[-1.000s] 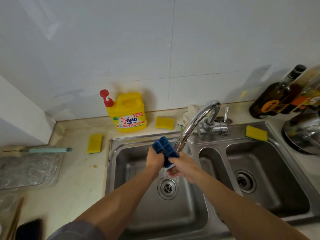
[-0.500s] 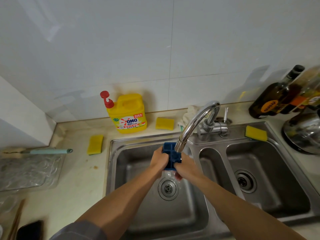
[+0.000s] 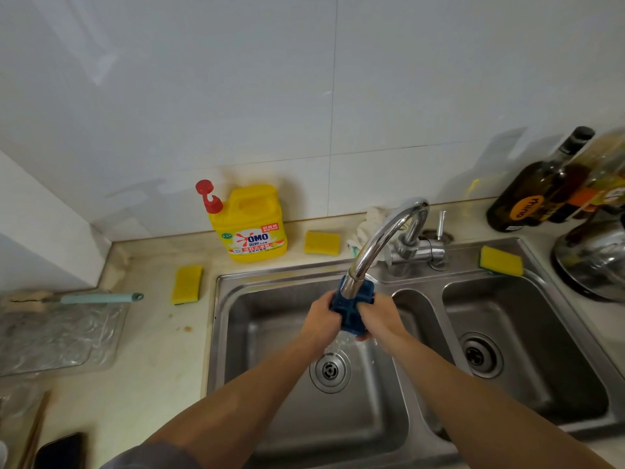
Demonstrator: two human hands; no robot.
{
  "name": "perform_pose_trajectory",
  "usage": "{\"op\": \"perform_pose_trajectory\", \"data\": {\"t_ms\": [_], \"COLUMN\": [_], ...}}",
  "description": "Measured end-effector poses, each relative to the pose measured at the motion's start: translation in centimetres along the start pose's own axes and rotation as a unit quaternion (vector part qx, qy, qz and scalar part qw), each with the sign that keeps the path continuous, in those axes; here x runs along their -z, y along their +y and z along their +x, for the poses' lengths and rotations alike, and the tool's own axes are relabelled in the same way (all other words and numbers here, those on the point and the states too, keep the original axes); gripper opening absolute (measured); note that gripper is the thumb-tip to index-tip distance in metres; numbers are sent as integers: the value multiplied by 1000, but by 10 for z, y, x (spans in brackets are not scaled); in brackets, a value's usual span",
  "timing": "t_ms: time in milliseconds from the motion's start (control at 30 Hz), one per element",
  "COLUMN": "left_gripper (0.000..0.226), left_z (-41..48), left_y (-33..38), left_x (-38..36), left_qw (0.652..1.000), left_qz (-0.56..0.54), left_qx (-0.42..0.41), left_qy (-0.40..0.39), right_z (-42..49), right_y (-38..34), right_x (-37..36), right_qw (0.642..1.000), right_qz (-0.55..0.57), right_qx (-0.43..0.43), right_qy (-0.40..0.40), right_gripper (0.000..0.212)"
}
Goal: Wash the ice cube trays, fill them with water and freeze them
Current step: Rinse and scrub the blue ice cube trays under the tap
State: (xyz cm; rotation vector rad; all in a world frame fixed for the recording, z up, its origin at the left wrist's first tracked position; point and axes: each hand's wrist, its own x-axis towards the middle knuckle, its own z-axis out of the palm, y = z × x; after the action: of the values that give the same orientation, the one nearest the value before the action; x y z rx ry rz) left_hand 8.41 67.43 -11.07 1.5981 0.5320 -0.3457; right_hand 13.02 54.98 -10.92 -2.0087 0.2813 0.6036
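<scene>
Over the left basin of a stainless steel double sink [image 3: 233, 333], both hands hold a small dark blue ice cube tray [image 3: 351, 311] with square compartments, right under the mouth of a curved chrome tap [image 3: 382, 238]. The tap's tip touches or nearly touches the tray's far end. The left hand [image 3: 319, 314] grips the tray's left side with fingers curled round it, and the right hand [image 3: 380, 316] grips its right side the same way; the fingertips themselves are hidden behind the tray. Water [image 3: 341, 343] spills from the near end of the tray towards the round drain [image 3: 329, 370] below.

On the pale counter at the far side stands a yellow plastic detergent jug [image 3: 252, 228] with a red pump. A yellow sponge [image 3: 187, 284] lies to its left, a second yellow sponge [image 3: 322, 243] to its right, and a third yellow sponge [image 3: 501, 261] rests on the far rim of the right basin. A crumpled white cloth [image 3: 367, 225] sits behind the tap. Dark glass bottles [image 3: 537, 194] and a shiny metal pot [image 3: 595, 262] stand at the far right. At the left lie a brush with a pale green handle [image 3: 98, 297], a clear plastic tray [image 3: 57, 336] and, nearest, a black phone [image 3: 59, 450]
</scene>
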Motion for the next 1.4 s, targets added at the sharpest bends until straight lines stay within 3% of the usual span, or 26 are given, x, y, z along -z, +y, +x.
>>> {"op": "perform_pose_trajectory", "data": {"t_ms": [133, 300, 467, 600, 667, 833, 933, 1233, 1400], "left_gripper": [25, 33, 32, 23, 19, 24, 24, 21, 19], "left_z": [-4, 3, 13, 20, 19, 17, 18, 17, 11], "left_y": [-6, -3, 4, 7, 5, 1, 1, -1, 2], "left_x": [3, 20, 33, 25, 18, 18, 19, 18, 9], "left_qw": [999, 997, 982, 992, 984, 974, 974, 980, 989], "left_qz": [-2, 81, 190, 26, -55, -96, -124, -135, -134], "left_qx": [50, 16, -18, 60, 116, 138, 128, 124, 68], "left_qy": [-16, 14, -13, 109, 127, 154, 137, 79, -9], "right_z": [0, 0, -3, -9, -11, -13, -9, 0, 7], "right_y": [1, 0, 4, 2, 0, -6, -9, -6, 7], "right_x": [-4, 8, 16, 7, 1, -4, -3, 6, 11], "right_qw": [999, 987, 995, 995, 994, 990, 991, 994, 986], "right_qz": [9, 139, -3, -40, -49, -59, -35, 70, 145], "right_qx": [45, 12, 20, 31, 55, 90, 88, 12, -86], "right_qy": [-15, -83, -93, -84, -77, -90, -96, -85, -10], "right_gripper": [19, 52, 20, 14, 11, 23, 30, 23, 16]}}
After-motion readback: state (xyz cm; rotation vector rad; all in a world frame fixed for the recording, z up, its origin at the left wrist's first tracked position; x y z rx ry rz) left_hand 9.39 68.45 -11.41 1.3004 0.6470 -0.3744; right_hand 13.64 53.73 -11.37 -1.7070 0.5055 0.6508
